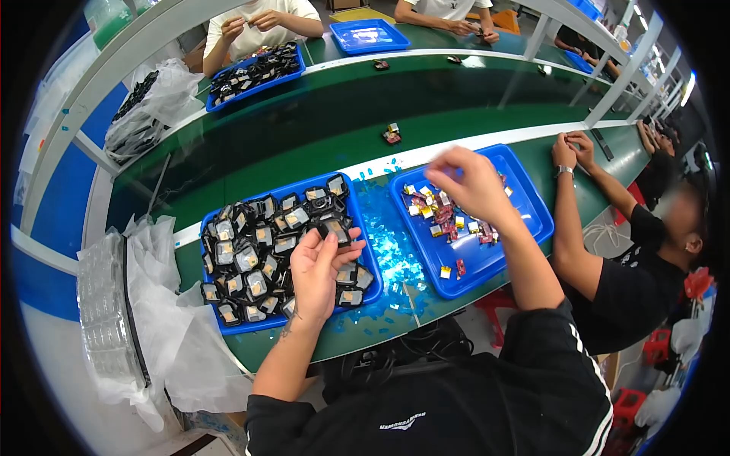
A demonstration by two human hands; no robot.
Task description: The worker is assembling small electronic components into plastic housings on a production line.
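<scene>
My left hand is closed on a small black plastic casing, held between thumb and fingers above the left blue tray. Many similar black casings with pale square faces are heaped in that tray. My right hand, slightly blurred, hovers over the far part of the right blue tray. Its thumb stands apart from the curled fingers, and I see nothing between them. Under and beside it lie small red circuit boards with yellow-and-silver parts.
Blue scraps litter the table between the trays. Beyond runs a green conveyor belt carrying a small assembly. A co-worker sits at right; others work across the belt. Plastic sheeting hangs at left.
</scene>
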